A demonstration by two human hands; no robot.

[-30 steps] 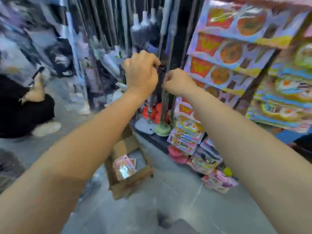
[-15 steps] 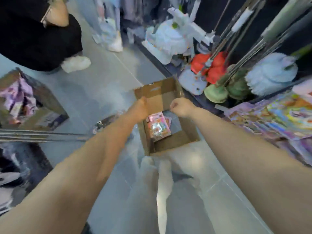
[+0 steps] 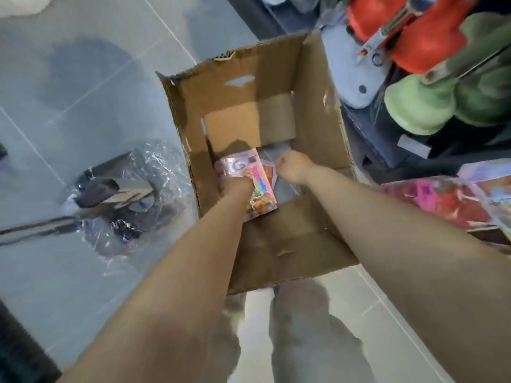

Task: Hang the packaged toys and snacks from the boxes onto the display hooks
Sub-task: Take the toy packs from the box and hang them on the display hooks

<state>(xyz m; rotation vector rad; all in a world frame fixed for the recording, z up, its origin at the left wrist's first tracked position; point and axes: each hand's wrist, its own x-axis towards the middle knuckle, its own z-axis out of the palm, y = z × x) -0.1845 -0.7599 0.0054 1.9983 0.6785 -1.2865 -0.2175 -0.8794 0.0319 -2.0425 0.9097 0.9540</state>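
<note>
An open cardboard box (image 3: 312, 111) stands on the grey tiled floor in front of me. A small stack of pink packaged toys (image 3: 261, 189) lies at its bottom, near the left wall. My left hand (image 3: 237, 187) reaches down into the box, and its curled fingers grip the top pink package at its left edge. My right hand (image 3: 292, 166) is also inside the box, just right of the stack, with its fingers curled under. What those fingers touch is hidden. No display hooks are in view.
Crumpled clear plastic wrap with cardboard scraps (image 3: 121, 194) lies on the floor left of the box. Red (image 3: 431, 37) and green mop heads (image 3: 420, 106) crowd the upper right. Colourful flat packages (image 3: 456, 200) lie at the right. My legs (image 3: 304, 327) stand below the box.
I turned from the display rack down to the box. Both hands dropped from the rack into the box, and my left hand took hold of the pink package.
</note>
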